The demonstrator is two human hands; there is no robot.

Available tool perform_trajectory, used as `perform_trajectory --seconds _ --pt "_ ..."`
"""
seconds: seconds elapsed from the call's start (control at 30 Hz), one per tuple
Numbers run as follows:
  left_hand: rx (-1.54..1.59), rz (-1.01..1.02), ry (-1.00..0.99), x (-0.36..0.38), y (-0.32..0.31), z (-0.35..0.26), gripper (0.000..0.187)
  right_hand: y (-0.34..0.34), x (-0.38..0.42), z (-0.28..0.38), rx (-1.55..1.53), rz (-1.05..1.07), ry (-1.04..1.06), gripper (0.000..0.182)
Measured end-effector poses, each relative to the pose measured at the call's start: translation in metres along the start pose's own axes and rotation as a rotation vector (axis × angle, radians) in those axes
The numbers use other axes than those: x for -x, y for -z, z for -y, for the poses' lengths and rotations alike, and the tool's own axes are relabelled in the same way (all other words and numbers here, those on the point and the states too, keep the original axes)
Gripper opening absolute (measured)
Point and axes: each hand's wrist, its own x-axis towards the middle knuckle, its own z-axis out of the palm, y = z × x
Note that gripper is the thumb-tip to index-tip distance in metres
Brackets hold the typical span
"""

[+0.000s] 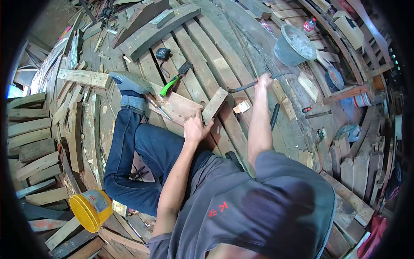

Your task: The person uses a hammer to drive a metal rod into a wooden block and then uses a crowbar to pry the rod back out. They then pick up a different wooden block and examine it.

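Both hands are engaged: my left hand (pixel 196 128) presses on a board, my right hand (pixel 264 80) grips a metal bar.

Left hand lies with fingers spread and thumb out, touching the lower end of a short wood block (pixel 214 105) that rests tilted on a flat board (pixel 181 108). Right hand is closed tightly around a thin, dark metal bar (pixel 246 86), arm stretched forward; the bar's bent end sits just beside the block's upper end. My left leg in jeans extends forward, shoe (pixel 130 82) planted on the curved planking. A green-handled hammer (pixel 174 80) lies near the board, a tape measure (pixel 163 53) beyond it. A grey bucket (pixel 294 45) stands well apart at upper right; a yellow bucket (pixel 90 210) sits at lower left.
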Motion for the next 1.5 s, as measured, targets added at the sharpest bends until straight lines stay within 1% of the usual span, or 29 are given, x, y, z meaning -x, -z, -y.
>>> perform_trajectory --seconds 0.1,0.13,0.23,0.33,0.43,0.47,0.57,0.6,0.7,0.8,0.9,0.93,1.0,1.1,1.2,1.3,1.4,1.5 --pt "0.003 0.025 0.004 0.0 0.003 0.0 0.067 -0.011 -0.006 -0.001 -0.047 0.04 -0.009 0.033" --pt "0.005 0.022 0.001 0.001 0.003 0.0 0.067 -0.013 -0.009 -0.002 0.012 0.061 -0.006 0.032" --pt "-0.028 0.011 0.004 0.001 0.005 -0.003 0.065 -0.022 -0.016 -0.006 -0.044 0.085 -0.096 0.03" --pt "-0.05 0.0 0.012 0.0 -0.001 0.003 0.064 -0.024 -0.051 -0.037 -0.099 0.137 -0.169 0.025" --pt "-0.061 0.023 0.036 -0.001 -0.001 0.003 0.065 -0.021 -0.063 -0.053 -0.053 0.114 -0.221 0.02" --pt "-0.065 0.038 0.043 -0.002 0.0 0.002 0.065 -0.019 -0.072 -0.063 -0.026 0.146 -0.231 0.017" --pt "-0.038 0.024 0.027 -0.001 0.002 0.0 0.066 -0.016 -0.101 -0.086 0.073 0.196 -0.3 0.019" --pt "-0.04 0.03 0.032 0.0 0.001 0.0 0.066 -0.007 -0.05 -0.048 0.435 0.243 -0.22 0.032" --pt "-0.051 0.028 0.039 -0.001 0.002 0.0 0.066 -0.003 -0.075 -0.055 1.087 0.345 0.222 0.038" --pt "-0.051 0.007 0.023 -0.001 0.0 0.001 0.065 -0.008 -0.092 -0.06 1.321 0.353 0.221 0.041" --pt "-0.033 -0.007 0.021 -0.001 -0.002 0.004 0.066 -0.01 -0.098 -0.063 1.319 0.405 0.205 0.039" --pt "-0.022 0.008 0.037 -0.001 -0.002 0.003 0.066 -0.009 -0.099 -0.063 1.394 0.433 0.25 0.04" --pt "-0.001 0.026 0.054 -0.001 0.0 0.0 0.066 -0.004 -0.074 -0.042 1.541 0.483 0.338 0.041" --pt "0.003 0.024 0.049 -0.002 0.003 -0.002 0.066 -0.009 -0.082 -0.04 1.651 0.533 0.328 0.041" --pt "-0.029 0.015 0.03 0.0 0.003 -0.002 0.066 -0.009 -0.087 -0.039 1.658 0.564 0.267 0.042" --pt "-0.04 0.01 0.023 -0.001 0.0 0.001 0.067 -0.003 -0.072 -0.023 1.741 0.538 0.274 0.049" --pt "-0.045 0.019 0.028 -0.001 0.001 0.0 0.066 0.0 -0.082 -0.03 1.431 0.223 0.619 0.059" --pt "-0.026 0.042 0.047 -0.001 0.002 0.001 0.064 0.02 -0.083 -0.002 1.728 0.693 0.97 0.074"
